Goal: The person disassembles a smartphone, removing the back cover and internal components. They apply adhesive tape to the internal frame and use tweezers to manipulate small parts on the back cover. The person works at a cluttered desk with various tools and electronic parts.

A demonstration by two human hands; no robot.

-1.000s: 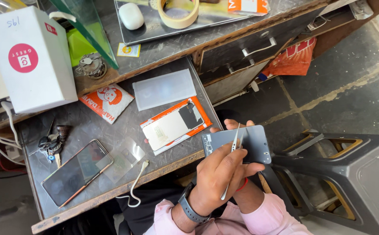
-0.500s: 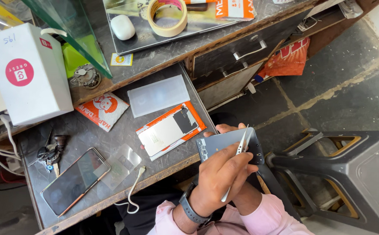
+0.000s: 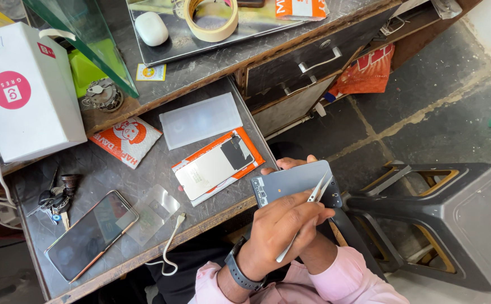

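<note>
One grey phone back panel (image 3: 290, 183) is held over the person's lap, just past the front edge of the grey work table (image 3: 37, 174). The right hand (image 3: 296, 163) supports it from beneath (only fingertips show above its far edge, curled round the panel). The left hand (image 3: 282, 228), with one dark wristwatch (image 3: 240, 273) on its wrist, lies across the panel with its fingers pinched on one pair of white tweezers (image 3: 307, 208), whose tips touch the panel near its right end. On the table lie one dark smartphone (image 3: 90, 236), one clear film sheet (image 3: 152, 211), one white cable end (image 3: 169, 245), one orange-backed packet (image 3: 217, 166), one frosted plastic case (image 3: 200, 120) and one bunch of keys (image 3: 54, 200). Further back stand one white box (image 3: 26, 95) and one roll of tape (image 3: 210, 19). One black stool (image 3: 454, 219) stands to the right.
</note>
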